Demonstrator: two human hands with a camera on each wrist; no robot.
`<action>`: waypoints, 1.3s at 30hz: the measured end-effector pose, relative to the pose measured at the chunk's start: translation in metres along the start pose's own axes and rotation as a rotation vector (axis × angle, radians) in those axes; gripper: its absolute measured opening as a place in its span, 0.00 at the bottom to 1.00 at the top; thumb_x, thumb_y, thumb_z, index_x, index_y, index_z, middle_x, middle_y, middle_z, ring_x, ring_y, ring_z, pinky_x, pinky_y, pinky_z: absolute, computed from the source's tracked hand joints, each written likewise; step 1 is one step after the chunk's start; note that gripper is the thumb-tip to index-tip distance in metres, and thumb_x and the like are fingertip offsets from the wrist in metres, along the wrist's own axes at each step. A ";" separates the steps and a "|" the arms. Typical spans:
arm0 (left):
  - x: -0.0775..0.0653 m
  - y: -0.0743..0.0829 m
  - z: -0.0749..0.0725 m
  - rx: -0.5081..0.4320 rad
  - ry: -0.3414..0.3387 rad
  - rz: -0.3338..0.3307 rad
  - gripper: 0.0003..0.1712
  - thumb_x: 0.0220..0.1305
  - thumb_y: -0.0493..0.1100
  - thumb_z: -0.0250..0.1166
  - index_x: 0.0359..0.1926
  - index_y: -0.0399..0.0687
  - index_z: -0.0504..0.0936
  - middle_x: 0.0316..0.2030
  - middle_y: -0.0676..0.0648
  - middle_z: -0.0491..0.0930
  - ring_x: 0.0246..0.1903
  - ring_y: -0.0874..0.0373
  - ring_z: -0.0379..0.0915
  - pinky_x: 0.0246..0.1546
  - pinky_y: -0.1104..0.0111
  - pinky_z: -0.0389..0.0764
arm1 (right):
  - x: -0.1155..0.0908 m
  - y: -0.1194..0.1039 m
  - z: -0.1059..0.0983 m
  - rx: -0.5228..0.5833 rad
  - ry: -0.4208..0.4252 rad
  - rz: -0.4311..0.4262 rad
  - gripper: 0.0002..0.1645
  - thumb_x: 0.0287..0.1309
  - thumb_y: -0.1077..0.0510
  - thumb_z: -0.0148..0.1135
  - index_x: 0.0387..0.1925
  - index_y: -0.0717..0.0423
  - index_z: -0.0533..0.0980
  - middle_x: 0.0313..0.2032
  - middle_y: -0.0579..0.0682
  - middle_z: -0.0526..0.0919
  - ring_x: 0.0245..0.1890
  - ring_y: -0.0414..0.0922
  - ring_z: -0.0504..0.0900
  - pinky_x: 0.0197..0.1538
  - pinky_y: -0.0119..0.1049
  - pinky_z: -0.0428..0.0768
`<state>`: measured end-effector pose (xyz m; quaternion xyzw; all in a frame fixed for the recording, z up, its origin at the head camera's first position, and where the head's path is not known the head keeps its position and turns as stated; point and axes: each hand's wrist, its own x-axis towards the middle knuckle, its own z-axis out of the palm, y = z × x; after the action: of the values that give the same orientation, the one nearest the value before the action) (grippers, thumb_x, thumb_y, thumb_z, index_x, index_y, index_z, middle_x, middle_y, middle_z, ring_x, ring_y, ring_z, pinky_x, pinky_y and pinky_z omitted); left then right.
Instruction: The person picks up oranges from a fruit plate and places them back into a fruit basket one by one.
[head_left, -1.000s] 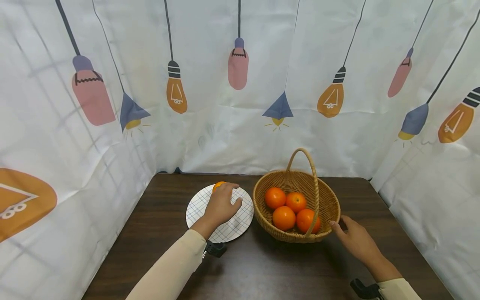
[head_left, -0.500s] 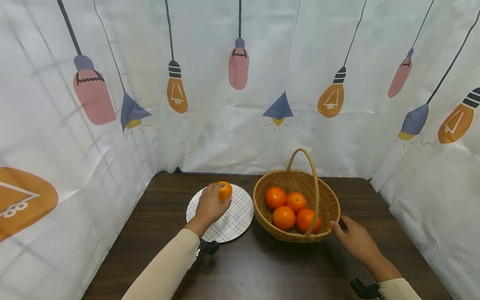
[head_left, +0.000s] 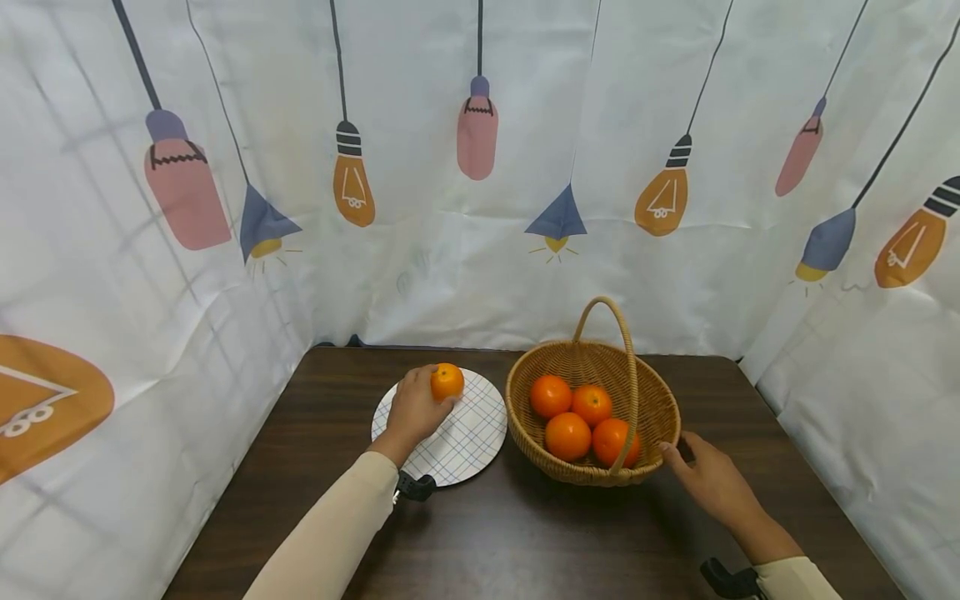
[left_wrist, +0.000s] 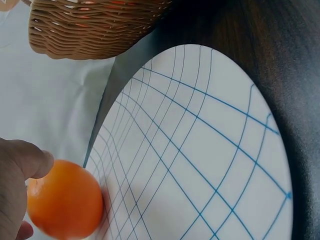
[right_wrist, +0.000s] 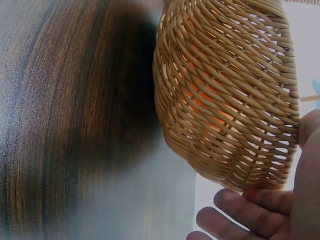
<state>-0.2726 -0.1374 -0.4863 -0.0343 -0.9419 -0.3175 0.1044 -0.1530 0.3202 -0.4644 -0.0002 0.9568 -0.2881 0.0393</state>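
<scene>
In the head view, my left hand point(head_left: 415, 414) holds an orange point(head_left: 447, 381) at its left side, thumb in front and fingers behind. The orange sits toward the back of a round white plate point(head_left: 468, 442) with blue crossing lines. The left wrist view has the thumb against the orange point(left_wrist: 65, 200); most of the other fingers are out of frame. My right hand point(head_left: 712, 483) grips the right rim of a wicker basket point(head_left: 536, 450), its thumb at the rim and fingers along the outer wall point(right_wrist: 230, 100). Several oranges point(head_left: 567, 436) lie inside the basket.
The basket's tall arched handle point(head_left: 630, 375) rises above its oranges. Plate and basket stand side by side on a dark wooden table point(head_left: 495, 542). A white curtain point(head_left: 420, 292) printed with lamps hangs behind the table and along both sides.
My left hand has shifted left from above the plate and closed round the orange's left side, leaving more of the orange in view. The right hand and basket have stayed put.
</scene>
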 end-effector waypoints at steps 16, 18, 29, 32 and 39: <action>0.007 -0.001 0.008 -0.017 -0.006 -0.054 0.44 0.59 0.49 0.75 0.71 0.38 0.67 0.64 0.33 0.70 0.58 0.35 0.71 0.58 0.42 0.73 | -0.002 0.001 0.000 -0.004 0.002 0.007 0.49 0.75 0.31 0.44 0.71 0.73 0.61 0.62 0.76 0.72 0.49 0.63 0.83 0.45 0.60 0.82; 0.008 -0.002 0.009 -0.019 -0.002 -0.059 0.45 0.59 0.48 0.75 0.71 0.37 0.66 0.64 0.32 0.69 0.58 0.35 0.71 0.58 0.42 0.72 | -0.002 0.001 0.000 -0.003 0.002 0.005 0.49 0.75 0.32 0.45 0.71 0.73 0.61 0.62 0.76 0.72 0.49 0.63 0.83 0.46 0.60 0.82; 0.010 -0.010 0.012 -0.041 -0.015 -0.074 0.45 0.60 0.48 0.75 0.72 0.37 0.64 0.63 0.31 0.70 0.57 0.35 0.73 0.59 0.42 0.73 | -0.001 -0.001 -0.001 -0.016 0.007 -0.003 0.50 0.76 0.32 0.43 0.71 0.74 0.60 0.63 0.77 0.70 0.50 0.65 0.82 0.48 0.63 0.80; 0.011 -0.011 0.012 -0.046 -0.028 -0.087 0.46 0.61 0.49 0.75 0.72 0.38 0.63 0.63 0.31 0.70 0.57 0.35 0.74 0.59 0.42 0.73 | -0.001 -0.002 -0.001 -0.014 0.005 -0.006 0.50 0.76 0.32 0.44 0.71 0.75 0.60 0.63 0.77 0.70 0.50 0.66 0.82 0.49 0.63 0.80; 0.011 -0.011 0.012 -0.051 -0.039 -0.102 0.45 0.60 0.50 0.75 0.70 0.40 0.62 0.57 0.32 0.76 0.52 0.36 0.77 0.55 0.44 0.76 | 0.000 -0.004 -0.002 -0.006 0.004 -0.004 0.49 0.76 0.32 0.45 0.70 0.74 0.60 0.63 0.77 0.71 0.48 0.62 0.84 0.46 0.60 0.82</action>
<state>-0.2870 -0.1388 -0.4992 0.0050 -0.9359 -0.3454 0.0690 -0.1531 0.3183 -0.4607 -0.0018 0.9577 -0.2854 0.0367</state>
